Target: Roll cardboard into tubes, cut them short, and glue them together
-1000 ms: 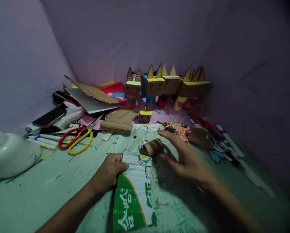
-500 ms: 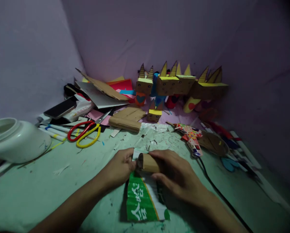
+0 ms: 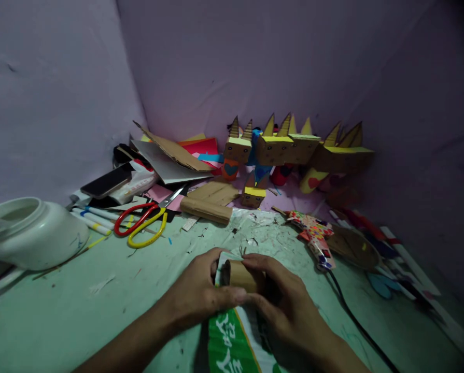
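Swung rightward since half a second earlier, the thumb of the left hand (image 3: pixel 200 292) now crossed the near side of the cardboard tube (image 3: pixel 239 274), its tip beside the right thumb. On the pale green counter (image 3: pixel 130 290) was the printed cardboard sheet (image 3: pixel 232 342), its far end between the hands, green and white with white lettering and a thin yellowish curve. Over that end sat the tube, plain brown, its open mouth dark. Half closed, the left hand held the sheet's far left corner, fingertips hidden. The right hand (image 3: pixel 288 305) curved around the tube, forefinger on top, thumb along the near side. Lengthwise, the sheet ran away from the person; the tube lay crosswise, mouth facing left, its right end hidden by the hand.
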A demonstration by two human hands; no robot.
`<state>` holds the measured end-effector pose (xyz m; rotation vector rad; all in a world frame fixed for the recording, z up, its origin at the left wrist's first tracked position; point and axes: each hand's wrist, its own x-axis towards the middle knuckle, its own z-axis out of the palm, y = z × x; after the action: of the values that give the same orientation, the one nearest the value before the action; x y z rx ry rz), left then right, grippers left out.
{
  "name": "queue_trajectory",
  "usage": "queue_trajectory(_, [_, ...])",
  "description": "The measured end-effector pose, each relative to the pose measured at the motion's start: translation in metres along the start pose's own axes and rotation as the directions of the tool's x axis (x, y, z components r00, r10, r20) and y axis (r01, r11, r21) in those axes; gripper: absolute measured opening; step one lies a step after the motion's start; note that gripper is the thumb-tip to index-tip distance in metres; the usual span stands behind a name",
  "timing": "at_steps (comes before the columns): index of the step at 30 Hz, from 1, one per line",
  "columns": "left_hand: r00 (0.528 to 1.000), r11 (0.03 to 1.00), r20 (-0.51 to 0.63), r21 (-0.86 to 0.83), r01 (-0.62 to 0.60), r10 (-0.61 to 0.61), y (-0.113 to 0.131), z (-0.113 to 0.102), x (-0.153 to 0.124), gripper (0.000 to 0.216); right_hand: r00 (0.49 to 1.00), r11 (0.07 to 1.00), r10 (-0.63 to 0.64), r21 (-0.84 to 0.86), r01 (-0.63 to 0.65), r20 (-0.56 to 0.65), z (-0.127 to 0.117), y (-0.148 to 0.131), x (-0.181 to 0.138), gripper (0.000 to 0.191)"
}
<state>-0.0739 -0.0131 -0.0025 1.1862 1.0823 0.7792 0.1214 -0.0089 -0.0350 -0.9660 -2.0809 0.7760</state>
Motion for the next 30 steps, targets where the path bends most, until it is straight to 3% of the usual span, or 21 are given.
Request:
queue_trajectory(5, [0.987,0.958,-0.155,0.287,0.009,0.037,-0.003,0.009,-0.003,0.03,0.998,1.0,-0.03,0.001,0.03,-0.063,0.006,-0.003,-0.001,0.04])
queue_trajectory(7, [0.986,0.956,-0.152,0.291,-0.024,0.071,-0.005,0.011,-0.005,0.028,0.998,0.999,-0.028,0.036,0.03,-0.064,0.004,-0.004,-0.001,0.042])
queue_trajectory(10, [0.978,0.964,-0.17,0.257,-0.071,0.117,-0.01,0.01,-0.005,0.019,0.992,0.978,0.115,0.179,-0.104,-0.053,-0.002,-0.004,0.0,0.045])
queue_trajectory(12, [0.98,0.968,-0.164,0.244,-0.066,0.108,-0.013,0.01,-0.005,0.017,0.987,0.96,0.155,0.241,-0.142,-0.035,-0.006,-0.003,0.001,0.032])
queue_trajectory(15, [0.987,0.973,-0.14,0.223,-0.051,0.084,-0.013,0.01,-0.003,0.02,0.992,0.965,0.121,0.24,-0.107,-0.043,-0.008,-0.001,0.002,0.026])
queue_trajectory(18, [0.985,0.98,-0.158,0.197,-0.035,0.067,-0.013,0.01,-0.001,0.02,0.976,0.952,0.207,0.246,-0.184,-0.072,-0.008,0.001,0.004,0.032])
queue_trajectory(22, [0.978,0.983,-0.206,0.182,-0.002,0.04,-0.01,0.011,0.002,0.021,0.956,0.943,0.283,0.202,-0.263,-0.079,-0.013,0.0,0.007,0.025])
queue_trajectory(24, [0.969,0.981,-0.248,0.191,0.026,0.022,-0.008,0.011,0.003,0.021,0.961,0.962,0.228,0.186,-0.198,-0.157,-0.018,-0.003,0.005,0.023])
queue_trajectory(26, [0.96,0.976,-0.28,0.212,0.048,0.013,-0.006,0.012,0.004,0.022,0.977,0.984,0.084,0.17,-0.051,-0.196,-0.024,-0.011,0.001,0.025])
queue_trajectory(28, [0.957,0.971,-0.29,0.235,0.049,0.022,-0.006,0.012,0.005,0.02,0.992,0.987,-0.045,0.145,0.062,-0.12,-0.029,-0.02,-0.004,0.033])
queue_trajectory(30, [0.961,0.972,-0.276,0.234,0.035,0.032,-0.006,0.012,0.004,0.018,0.996,0.993,-0.083,0.091,0.08,0.023,-0.029,-0.029,-0.009,0.046])
